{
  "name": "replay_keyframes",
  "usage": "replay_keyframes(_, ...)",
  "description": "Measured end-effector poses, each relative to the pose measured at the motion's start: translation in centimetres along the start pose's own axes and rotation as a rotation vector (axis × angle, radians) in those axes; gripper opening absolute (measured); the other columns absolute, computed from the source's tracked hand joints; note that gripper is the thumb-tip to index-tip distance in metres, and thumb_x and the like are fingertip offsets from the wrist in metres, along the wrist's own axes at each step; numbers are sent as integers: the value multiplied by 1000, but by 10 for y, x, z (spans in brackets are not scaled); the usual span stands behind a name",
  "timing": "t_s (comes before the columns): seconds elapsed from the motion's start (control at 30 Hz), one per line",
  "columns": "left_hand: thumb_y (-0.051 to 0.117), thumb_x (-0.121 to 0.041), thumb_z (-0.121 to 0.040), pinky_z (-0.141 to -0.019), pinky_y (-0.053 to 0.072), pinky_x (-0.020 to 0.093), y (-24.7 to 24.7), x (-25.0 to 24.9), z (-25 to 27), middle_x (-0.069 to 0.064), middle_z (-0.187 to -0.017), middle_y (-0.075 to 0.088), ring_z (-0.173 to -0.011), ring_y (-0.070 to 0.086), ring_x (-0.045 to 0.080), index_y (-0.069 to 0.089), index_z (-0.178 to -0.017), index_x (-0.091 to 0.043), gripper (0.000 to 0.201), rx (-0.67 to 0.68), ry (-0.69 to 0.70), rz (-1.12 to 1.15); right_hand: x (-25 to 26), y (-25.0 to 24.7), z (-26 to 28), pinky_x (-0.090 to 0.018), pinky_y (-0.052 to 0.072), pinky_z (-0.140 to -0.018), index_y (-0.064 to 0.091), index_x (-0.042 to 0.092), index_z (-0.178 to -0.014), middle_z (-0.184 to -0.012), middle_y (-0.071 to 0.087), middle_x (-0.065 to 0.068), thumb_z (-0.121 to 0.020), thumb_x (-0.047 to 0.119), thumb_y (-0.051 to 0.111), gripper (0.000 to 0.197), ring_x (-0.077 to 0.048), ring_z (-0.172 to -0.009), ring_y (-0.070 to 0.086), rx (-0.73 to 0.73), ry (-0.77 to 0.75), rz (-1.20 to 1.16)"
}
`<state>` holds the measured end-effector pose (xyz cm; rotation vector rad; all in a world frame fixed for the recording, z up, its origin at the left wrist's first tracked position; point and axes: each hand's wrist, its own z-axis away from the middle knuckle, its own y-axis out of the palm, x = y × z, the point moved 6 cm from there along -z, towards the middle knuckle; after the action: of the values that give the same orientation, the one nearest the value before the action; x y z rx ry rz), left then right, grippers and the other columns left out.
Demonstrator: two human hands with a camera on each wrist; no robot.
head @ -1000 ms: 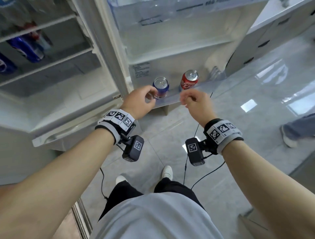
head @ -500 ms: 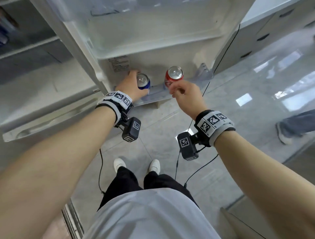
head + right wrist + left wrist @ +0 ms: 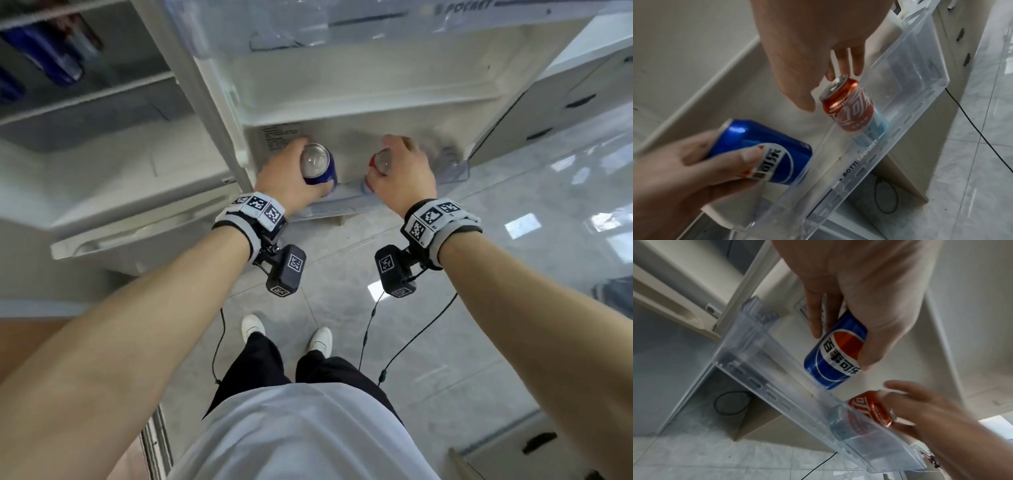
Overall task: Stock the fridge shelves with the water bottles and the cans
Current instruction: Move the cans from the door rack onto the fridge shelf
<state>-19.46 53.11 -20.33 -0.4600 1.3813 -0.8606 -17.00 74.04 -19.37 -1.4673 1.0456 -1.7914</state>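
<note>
- While both hands work at the lowest door pocket, the head view shows the left hand curled round the blue can, tilted, its base at the pocket's left end, and the right hand over the red can — whether that hand grips cannot be told from here. Blue cans lie blurred on an inner fridge shelf.
- From the left wrist, thumb and fingers clamp the blue can, leaning, its base hidden behind the clear pocket wall. I judge it wants righting before the fingers let go, so it seats flat.
- Only the right wrist view settles the other grip: the right hand hangs loosely spread above the red can, fingertips at its rim — perhaps touching, not clasping. That can stands inside the pocket, so this hand can lift straight away without tipping it.
</note>
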Motion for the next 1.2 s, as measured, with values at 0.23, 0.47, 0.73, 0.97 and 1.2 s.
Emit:
replay_keyframes(0.23,84,-43,-68,-95,51,31,-28,-8,31,-12,-118,60,-106,59,10,50,-128,-26,72,27,155,18,-15,22,-29,-46,50,-94,36,10,-136,-132,51,-18,-77,33,78,76,-43,-115,57,236,173,246)
replay_keyframes(0.47,84,-37,-70,-94,52,32,-40,10,54,-15,-113,60,-105,59,10,49,-125,-29,66,-14,159,95,-6,8,-6,-46,54,-92,47,14,-128,-121,63,-11,-72,43,80,71,-34,-108,63,22,138,27)
replay_keyframes(0.73,85,-37,-71,-96,51,28,-59,20,73,-13,-118,57,-109,58,9,45,-131,-28,73,16,237,201,36,-9,74,-13,47,-70,44,28,-125,-109,57,7,-70,39,82,68,-9,-92,60,-178,63,-304)
replay_keyframes(0.97,88,-28,-70,-92,49,16,-112,78,115,-12,-116,59,-107,59,3,49,-128,-20,70,-80,257,374,103,17,141,-8,47,-69,47,25,-125,-108,56,8,-72,40,82,65,-5,-90,61,-233,-5,-389)
replay_keyframes(1.2,84,-26,-73,-90,46,16,-190,190,165,-22,-110,57,-103,59,1,49,-126,-25,64,-161,93,417,214,81,176,-37,58,-87,47,30,-124,-104,56,17,-70,35,83,65,-11,-98,63,-79,-117,-449)
